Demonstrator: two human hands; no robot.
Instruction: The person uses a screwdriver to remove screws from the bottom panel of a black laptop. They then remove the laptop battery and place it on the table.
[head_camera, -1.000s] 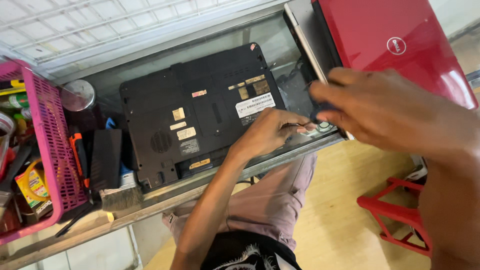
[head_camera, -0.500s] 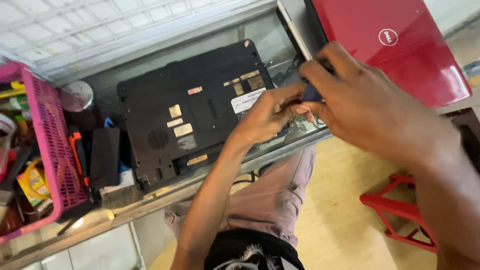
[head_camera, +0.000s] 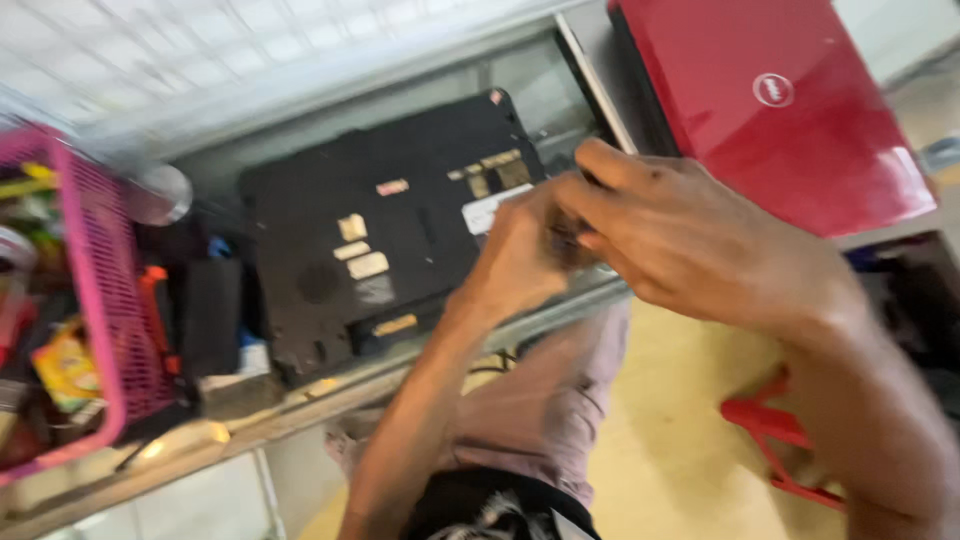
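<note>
The left hand (head_camera: 520, 255) and right hand (head_camera: 690, 240) meet, fingers curled together, over the near right corner of the black laptop (head_camera: 380, 240), and blur hides whether either holds anything. The laptop lies bottom-up on the glass counter (head_camera: 300, 400), its pale stickers showing. A red laptop (head_camera: 770, 100) lies just right of it, a dark block (head_camera: 210, 315) just left, and a pink basket (head_camera: 100, 320) farther left.
</note>
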